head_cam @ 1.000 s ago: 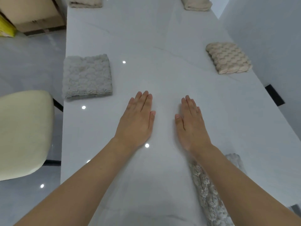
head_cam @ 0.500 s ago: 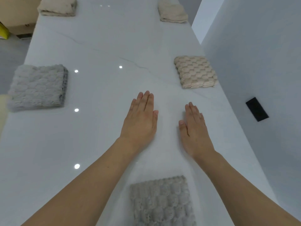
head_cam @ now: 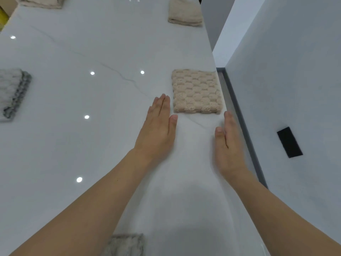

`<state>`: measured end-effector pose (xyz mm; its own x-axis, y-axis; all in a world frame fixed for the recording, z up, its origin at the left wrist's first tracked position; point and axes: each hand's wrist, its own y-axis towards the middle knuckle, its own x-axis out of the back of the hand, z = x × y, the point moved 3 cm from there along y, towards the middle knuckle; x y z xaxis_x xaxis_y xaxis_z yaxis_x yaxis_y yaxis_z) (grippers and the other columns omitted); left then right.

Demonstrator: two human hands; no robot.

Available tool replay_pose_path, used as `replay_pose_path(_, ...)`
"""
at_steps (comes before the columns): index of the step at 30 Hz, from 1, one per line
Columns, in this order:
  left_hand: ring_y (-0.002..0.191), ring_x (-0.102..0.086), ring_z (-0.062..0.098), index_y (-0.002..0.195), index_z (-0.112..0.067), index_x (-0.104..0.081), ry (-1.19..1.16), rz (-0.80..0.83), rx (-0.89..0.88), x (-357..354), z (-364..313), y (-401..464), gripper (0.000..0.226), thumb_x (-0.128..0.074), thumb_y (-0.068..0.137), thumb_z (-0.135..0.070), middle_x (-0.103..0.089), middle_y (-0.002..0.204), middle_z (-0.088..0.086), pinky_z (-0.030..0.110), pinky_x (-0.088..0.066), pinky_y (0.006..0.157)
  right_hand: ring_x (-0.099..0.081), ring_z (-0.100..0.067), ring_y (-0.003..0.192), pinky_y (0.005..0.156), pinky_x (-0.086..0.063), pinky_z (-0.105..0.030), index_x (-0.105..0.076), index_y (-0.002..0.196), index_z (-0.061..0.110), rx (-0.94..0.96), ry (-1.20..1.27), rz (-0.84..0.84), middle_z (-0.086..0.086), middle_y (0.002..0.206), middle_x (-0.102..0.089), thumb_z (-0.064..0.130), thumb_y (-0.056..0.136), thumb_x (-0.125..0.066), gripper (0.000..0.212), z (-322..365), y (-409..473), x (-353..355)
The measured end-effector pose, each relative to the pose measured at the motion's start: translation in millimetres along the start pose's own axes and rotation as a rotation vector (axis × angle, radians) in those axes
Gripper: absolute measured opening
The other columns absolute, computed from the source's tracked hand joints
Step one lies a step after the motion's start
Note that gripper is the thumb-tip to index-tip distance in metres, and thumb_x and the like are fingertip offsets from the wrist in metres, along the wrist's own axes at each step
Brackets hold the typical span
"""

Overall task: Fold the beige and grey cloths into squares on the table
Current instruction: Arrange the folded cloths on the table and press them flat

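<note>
— What carries it all?
— A white marble-look bench (head_cam: 77, 137) with thin grey veins and small light reflections.
— And on it?
— A folded beige cloth (head_cam: 197, 91) near the right edge, another beige cloth (head_cam: 185, 13) farther along that edge, a third beige one (head_cam: 39, 1) at the far left, a folded grey cloth (head_cam: 12, 93) at the left, and a grey cloth (head_cam: 127, 244) at the near edge.

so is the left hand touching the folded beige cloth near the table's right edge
Apart. The head view shows a strip of bare white table between the left hand fingertips and the beige cloth.
</note>
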<state>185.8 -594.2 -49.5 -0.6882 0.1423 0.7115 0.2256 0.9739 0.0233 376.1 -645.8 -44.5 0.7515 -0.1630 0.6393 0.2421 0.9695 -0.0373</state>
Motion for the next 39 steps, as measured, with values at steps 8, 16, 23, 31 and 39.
replay_pose_path(8,0.150,0.000,0.005,0.157,-0.014,-0.009,-0.231,-0.121,0.146,-24,-27,64,0.057,-0.024,0.107,-0.037,-0.006,0.165,-0.004,0.021,-0.002,0.120,-0.013,0.008,0.141,0.101,-0.009,0.006,-0.018,0.154,0.023,-0.019,0.316,0.077,0.014,0.160,-0.017,0.033,0.106,-0.028,0.050,-13,91,23)
replay_pose_path(16,0.150,-0.003,0.007,0.157,-0.016,-0.016,-0.278,-0.139,0.142,-32,-34,127,0.054,-0.026,0.108,-0.035,-0.010,0.164,-0.003,0.018,-0.001,0.117,-0.010,-0.001,0.146,0.122,-0.009,-0.029,-0.015,0.154,0.017,0.144,0.344,0.157,0.007,0.162,-0.012,0.035,0.104,-0.026,0.055,-1,164,-5)
replay_pose_path(23,0.151,-0.009,0.021,0.156,-0.015,-0.021,0.314,-0.111,0.136,-46,-13,132,0.057,-0.020,0.104,-0.039,-0.015,0.164,0.001,0.035,-0.002,0.121,0.003,-0.014,0.149,0.121,0.002,-0.042,-0.005,0.155,0.014,0.447,-0.449,0.314,-0.001,0.163,0.000,0.035,0.104,-0.016,0.057,-20,189,-15)
replay_pose_path(31,0.151,-0.009,0.015,0.156,-0.019,-0.021,0.379,-0.106,0.171,-46,-14,131,0.058,-0.016,0.103,-0.043,-0.016,0.164,-0.004,0.035,-0.005,0.123,0.010,-0.012,0.148,0.121,0.004,-0.044,0.001,0.155,0.017,0.478,-0.501,0.345,0.003,0.163,0.004,0.039,0.100,-0.009,0.060,-28,194,-13)
replay_pose_path(39,0.151,-0.008,0.010,0.156,-0.019,-0.019,0.324,-0.098,0.156,-41,-13,129,0.061,-0.013,0.102,-0.047,-0.015,0.164,-0.004,0.032,-0.004,0.123,0.013,-0.011,0.148,0.120,0.008,-0.044,0.003,0.155,0.017,0.506,-0.541,0.334,0.003,0.163,0.006,0.045,0.096,0.000,0.066,-31,195,-11)
